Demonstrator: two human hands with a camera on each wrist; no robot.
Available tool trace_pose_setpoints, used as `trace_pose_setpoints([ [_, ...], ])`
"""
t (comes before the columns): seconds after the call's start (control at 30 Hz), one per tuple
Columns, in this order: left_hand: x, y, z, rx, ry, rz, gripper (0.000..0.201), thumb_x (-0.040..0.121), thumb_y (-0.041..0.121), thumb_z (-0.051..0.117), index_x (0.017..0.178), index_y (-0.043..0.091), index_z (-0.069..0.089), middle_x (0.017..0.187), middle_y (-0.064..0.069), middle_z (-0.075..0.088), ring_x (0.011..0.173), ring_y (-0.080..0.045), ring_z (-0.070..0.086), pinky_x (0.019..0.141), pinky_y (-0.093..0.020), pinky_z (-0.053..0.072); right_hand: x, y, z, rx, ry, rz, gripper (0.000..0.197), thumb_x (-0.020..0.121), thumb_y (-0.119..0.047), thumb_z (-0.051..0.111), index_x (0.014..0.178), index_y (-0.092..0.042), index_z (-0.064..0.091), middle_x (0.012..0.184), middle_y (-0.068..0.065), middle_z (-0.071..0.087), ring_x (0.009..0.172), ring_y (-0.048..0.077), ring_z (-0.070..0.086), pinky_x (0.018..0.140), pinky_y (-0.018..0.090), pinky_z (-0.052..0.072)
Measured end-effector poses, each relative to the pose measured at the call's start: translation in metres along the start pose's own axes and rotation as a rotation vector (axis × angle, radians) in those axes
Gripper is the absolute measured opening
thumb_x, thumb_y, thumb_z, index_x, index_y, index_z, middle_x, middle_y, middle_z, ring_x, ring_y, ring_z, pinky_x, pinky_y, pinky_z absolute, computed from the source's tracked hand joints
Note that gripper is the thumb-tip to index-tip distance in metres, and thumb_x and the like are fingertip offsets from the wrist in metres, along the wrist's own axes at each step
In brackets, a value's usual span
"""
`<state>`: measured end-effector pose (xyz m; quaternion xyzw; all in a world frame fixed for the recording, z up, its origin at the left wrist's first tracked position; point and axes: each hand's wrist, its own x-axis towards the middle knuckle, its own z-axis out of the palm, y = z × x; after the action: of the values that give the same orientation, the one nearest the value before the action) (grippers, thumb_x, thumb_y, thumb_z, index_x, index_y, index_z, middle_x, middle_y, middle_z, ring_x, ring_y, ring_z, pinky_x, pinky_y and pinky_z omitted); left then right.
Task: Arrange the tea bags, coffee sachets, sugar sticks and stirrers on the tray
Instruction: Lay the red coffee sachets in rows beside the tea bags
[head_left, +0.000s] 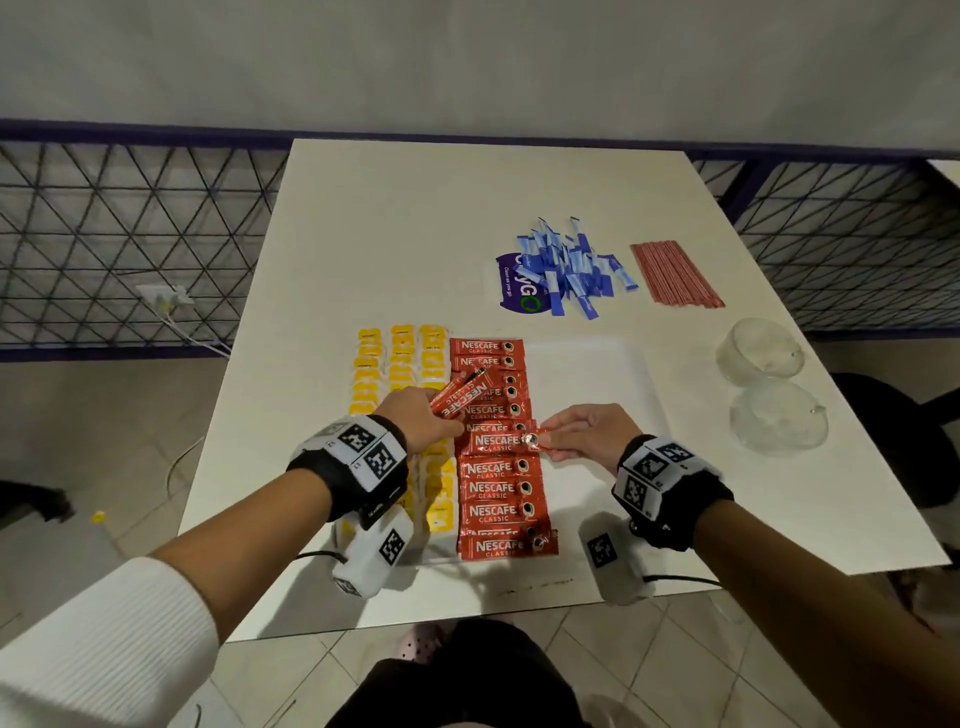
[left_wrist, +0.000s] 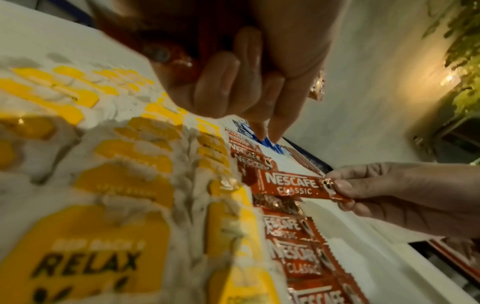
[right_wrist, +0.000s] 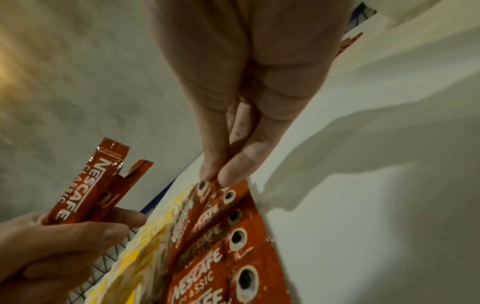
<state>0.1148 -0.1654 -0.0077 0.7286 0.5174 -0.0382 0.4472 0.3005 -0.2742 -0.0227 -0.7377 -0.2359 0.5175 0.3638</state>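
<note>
White tray (head_left: 587, 374): coffee sachet (head_left: 501, 441) (end pinched) at right hand (head_left: 587, 431).

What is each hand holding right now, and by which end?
The right hand pinches one coffee sachet by its cup-printed end. The left hand grips a few spare sachets by their lower ends.

- Head view looks steeply down from above at the white table (head_left: 395, 218), both forearms reaching in.
- Left wrist camera sits low and close, facing along the fingers.
- Right wrist camera likewise.
- All three share the red coffee sachets (head_left: 498, 488) row.
</note>
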Motion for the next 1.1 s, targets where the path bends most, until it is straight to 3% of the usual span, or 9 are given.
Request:
trace_pose_setpoints([
  [0.07,0.003,0.001,0.002,0.080,-0.021,-0.002,0.029,0.087,0.026,0.062,0.112,0.012,0.061,0.094,-0.006,0.064,0.073,-0.013,0.053,0.052,-0.015,0.038,0.005,0.004,0.001,0.014,-0.008,0.019,0.018,0.074,0.000,0.073,0.090,0.000,0.065,0.081,0.012,0.069,0.069,0.016,0.066,0.071,0.021,0.057],
  [0.2,0.009,0.004,0.008,0.189,-0.067,-0.010,0.035,0.085,0.033,0.065,0.114,0.016,0.060,0.108,-0.003,0.066,0.096,-0.019,0.062,0.076,-0.023,0.046,0.012,0.007,0.006,0.022,-0.016,0.033,0.011,0.075,0.000,0.072,0.083,-0.006,0.066,0.078,0.009,0.068,0.069,0.014,0.064,0.073,0.020,0.057],
  [0.3,0.012,0.006,0.012,0.287,-0.101,-0.009,0.048,0.081,0.043,0.067,0.121,0.018,0.056,0.117,-0.002,0.064,0.105,-0.019,0.060,0.084,-0.025,0.045,0.017,0.009,0.008,-0.023,-0.026,0.046,0.012,0.075,-0.002,0.073,0.080,-0.010,0.065,0.077,0.006,0.068,0.066,0.012,0.064,0.079,0.024,0.056],
  [0.47,0.014,0.009,0.015,0.442,-0.129,0.002,0.053,0.085,0.043,0.063,0.129,0.017,0.049,0.124,-0.003,0.059,0.110,-0.021,0.058,0.090,-0.029,0.045,0.023,0.012,0.011,-0.094,-0.018,0.047,0.012,0.076,-0.004,0.073,0.080,-0.012,0.065,0.072,0.004,0.066,0.065,0.013,0.060,0.081,0.028,0.054],
  [0.67,0.017,0.011,0.020,0.507,-0.133,-0.008,0.051,0.086,0.043,0.060,0.129,0.019,0.048,0.124,-0.002,0.059,0.109,-0.020,0.058,0.088,-0.029,0.045,0.026,0.017,0.008,-0.181,-0.012,-0.004,0.014,0.077,-0.011,0.074,0.084,-0.013,0.062,0.069,0.002,0.063,0.066,0.015,0.058,0.085,0.034,0.052],
  [1.1,0.017,0.013,0.020,0.418,-0.115,-0.033,0.053,0.083,0.046,0.063,0.126,0.015,0.053,0.120,-0.004,0.061,0.107,-0.021,0.059,0.089,-0.029,0.047,0.027,0.023,0.004,-0.127,-0.006,-0.021,0.015,0.079,-0.017,0.072,0.083,-0.014,0.058,0.073,0.002,0.065,0.070,0.017,0.062,0.090,0.040,0.053],
])
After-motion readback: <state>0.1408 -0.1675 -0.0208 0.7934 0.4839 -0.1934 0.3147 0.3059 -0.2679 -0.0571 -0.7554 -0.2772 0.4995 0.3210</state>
